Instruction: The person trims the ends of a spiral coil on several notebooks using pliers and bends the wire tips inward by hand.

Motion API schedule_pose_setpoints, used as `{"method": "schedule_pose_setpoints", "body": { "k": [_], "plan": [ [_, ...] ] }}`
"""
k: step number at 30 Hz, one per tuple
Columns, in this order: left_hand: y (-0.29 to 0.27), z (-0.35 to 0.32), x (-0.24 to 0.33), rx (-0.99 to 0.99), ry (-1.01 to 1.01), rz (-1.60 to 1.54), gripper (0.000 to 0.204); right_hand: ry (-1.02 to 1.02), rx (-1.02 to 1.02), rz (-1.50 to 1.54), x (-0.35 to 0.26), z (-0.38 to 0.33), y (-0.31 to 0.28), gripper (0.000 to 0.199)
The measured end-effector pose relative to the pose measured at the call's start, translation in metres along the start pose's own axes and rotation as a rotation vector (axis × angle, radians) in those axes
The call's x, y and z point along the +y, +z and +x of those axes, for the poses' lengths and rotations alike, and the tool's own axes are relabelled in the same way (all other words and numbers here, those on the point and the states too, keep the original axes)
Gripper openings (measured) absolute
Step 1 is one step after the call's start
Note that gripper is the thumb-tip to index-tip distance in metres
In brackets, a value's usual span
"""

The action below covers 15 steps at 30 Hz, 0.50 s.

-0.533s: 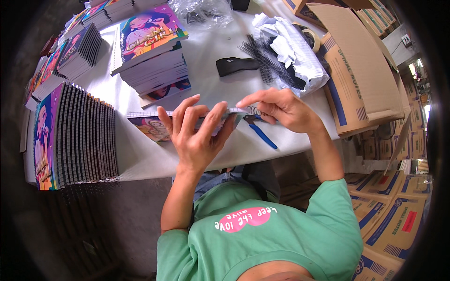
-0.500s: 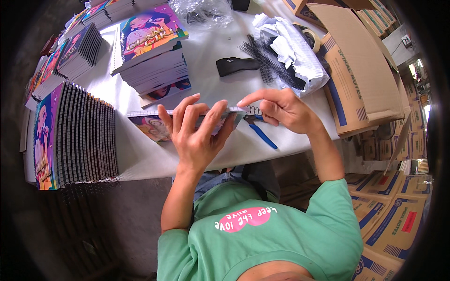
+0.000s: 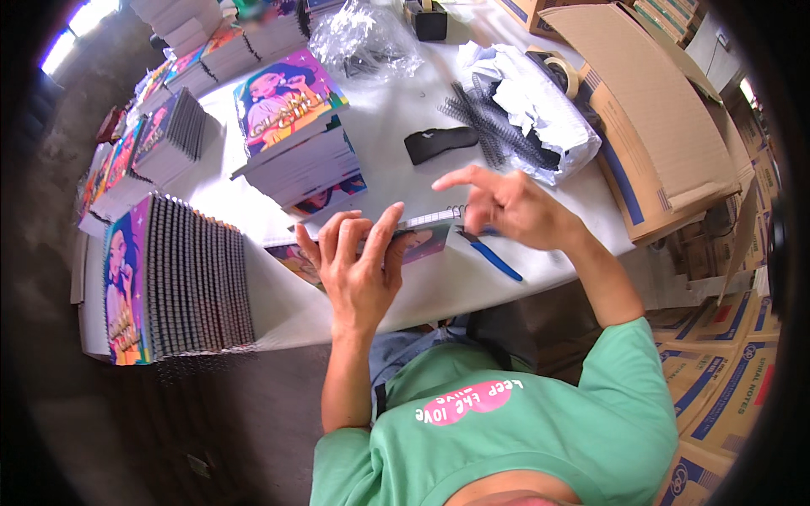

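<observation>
My left hand [image 3: 361, 266] is closed on a notebook [image 3: 429, 243], which stands on its edge near the table's front with its punched side up. From that side's right end a dark spiral coil [image 3: 456, 212] sticks out. Beside the coil is my right hand [image 3: 523, 211], its index finger stretched out over it. The other right fingers are bent and partly smeared by motion, so whether they touch the coil is unclear. Just below the right hand lie blue-handled pliers [image 3: 496, 260], their head partly hidden.
On the left stand a row of spiral-bound notebooks [image 3: 198, 282] and a tall notebook stack [image 3: 291, 126]. Beyond my hands lie a black strap-like object [image 3: 440, 144], loose black coils [image 3: 472, 114] and crumpled white wrapping [image 3: 515, 84]. An open cardboard box [image 3: 650, 126] stands on the right.
The whole view has shifted, so things appear farther right and lower. My right hand has lifted its index finger off the notebook's edge and moved slightly away. The left hand keeps its hold.
</observation>
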<state>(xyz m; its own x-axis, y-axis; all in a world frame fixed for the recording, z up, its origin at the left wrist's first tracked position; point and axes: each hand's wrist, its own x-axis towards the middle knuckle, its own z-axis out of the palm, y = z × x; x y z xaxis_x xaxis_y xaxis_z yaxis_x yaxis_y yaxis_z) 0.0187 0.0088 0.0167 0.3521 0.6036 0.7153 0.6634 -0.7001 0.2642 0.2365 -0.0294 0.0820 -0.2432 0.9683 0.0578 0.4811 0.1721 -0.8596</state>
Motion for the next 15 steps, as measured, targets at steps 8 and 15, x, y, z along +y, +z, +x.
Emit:
{"method": "schedule_pose_setpoints", "body": {
  "k": [8,15],
  "plan": [
    [0.003,0.001,0.005,0.000,-0.044,-0.073,0.034,-0.273,0.037,-0.438,0.016,-0.001,0.012,0.021],
    [-0.012,0.002,-0.008,-0.116,0.003,-0.160,0.034,-0.047,-0.035,-0.739,0.082,0.073,-0.028,0.046]
  ]
}}
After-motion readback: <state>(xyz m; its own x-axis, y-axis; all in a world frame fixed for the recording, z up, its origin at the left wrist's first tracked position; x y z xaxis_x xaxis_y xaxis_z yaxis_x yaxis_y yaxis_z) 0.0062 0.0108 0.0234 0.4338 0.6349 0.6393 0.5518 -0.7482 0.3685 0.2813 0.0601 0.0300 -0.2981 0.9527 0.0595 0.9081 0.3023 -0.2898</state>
